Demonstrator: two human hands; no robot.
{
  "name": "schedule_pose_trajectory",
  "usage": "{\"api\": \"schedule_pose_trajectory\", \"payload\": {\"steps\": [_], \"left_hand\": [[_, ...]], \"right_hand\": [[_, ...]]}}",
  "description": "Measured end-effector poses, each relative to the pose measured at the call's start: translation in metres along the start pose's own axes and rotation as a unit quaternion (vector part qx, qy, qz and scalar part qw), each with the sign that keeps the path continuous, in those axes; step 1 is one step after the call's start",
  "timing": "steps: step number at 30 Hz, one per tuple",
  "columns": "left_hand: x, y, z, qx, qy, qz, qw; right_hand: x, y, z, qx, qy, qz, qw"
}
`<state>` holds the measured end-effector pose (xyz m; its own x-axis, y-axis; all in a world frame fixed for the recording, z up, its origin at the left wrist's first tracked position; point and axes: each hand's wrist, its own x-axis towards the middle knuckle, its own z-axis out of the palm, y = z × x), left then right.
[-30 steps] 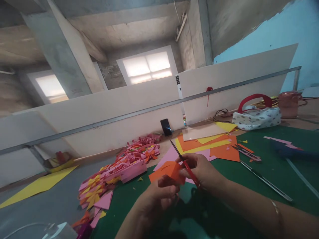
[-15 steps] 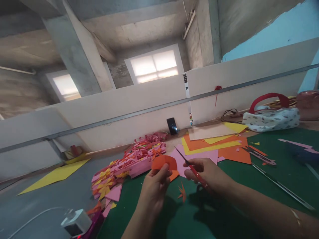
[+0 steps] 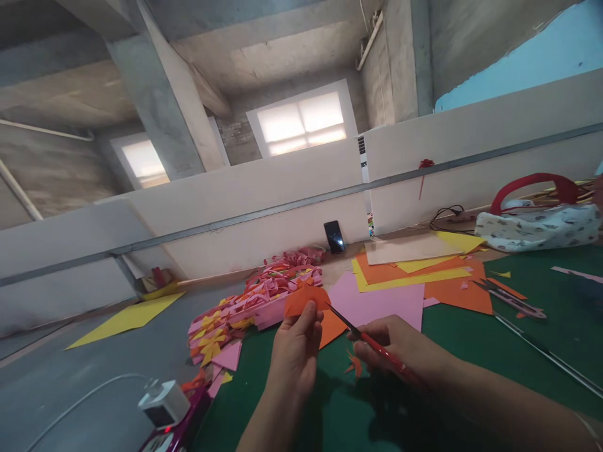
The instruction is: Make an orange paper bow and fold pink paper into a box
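Pinched between thumb and fingers of my left hand (image 3: 299, 339) is a piece of orange paper (image 3: 301, 300) with a rounded edge. My right hand (image 3: 400, 345) grips a pair of scissors (image 3: 377, 346) with red handles; the dark blades point left, their tip at the right edge of the orange paper. Whether the blades are cutting into it, I cannot tell. Under my hands lies a small orange cut-out with pointed tips (image 3: 354, 364) on the green mat (image 3: 339, 414), partly behind my right hand. Another orange sheet (image 3: 331, 329) shows behind my left hand.
To the left is a pile of pink, orange and yellow cut paper (image 3: 264, 292). Orange and yellow sheets and a pink sheet (image 3: 386, 295) lie ahead. A utility knife (image 3: 513, 300) and a metal ruler (image 3: 541, 348) are at right. A phone (image 3: 334, 236) leans on the partition; a charger (image 3: 164, 403) stands lower left.
The scissors have come left, so their tip now meets the orange paper in my left hand. That paper has turned a little. The view has shifted slightly left.
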<state>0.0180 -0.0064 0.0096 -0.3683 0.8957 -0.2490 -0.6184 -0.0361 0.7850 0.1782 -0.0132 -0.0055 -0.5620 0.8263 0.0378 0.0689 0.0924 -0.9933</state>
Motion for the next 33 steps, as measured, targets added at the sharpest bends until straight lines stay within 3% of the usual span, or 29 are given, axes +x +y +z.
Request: {"api": "schedule_pose_trajectory", "payload": {"steps": [33], "left_hand": [[0.0016,-0.0060,-0.0002,0.030,-0.016,-0.013,0.999]], "right_hand": [[0.0059,0.0061,-0.0013,-0.062,0.014,-0.007,0.998]]}}
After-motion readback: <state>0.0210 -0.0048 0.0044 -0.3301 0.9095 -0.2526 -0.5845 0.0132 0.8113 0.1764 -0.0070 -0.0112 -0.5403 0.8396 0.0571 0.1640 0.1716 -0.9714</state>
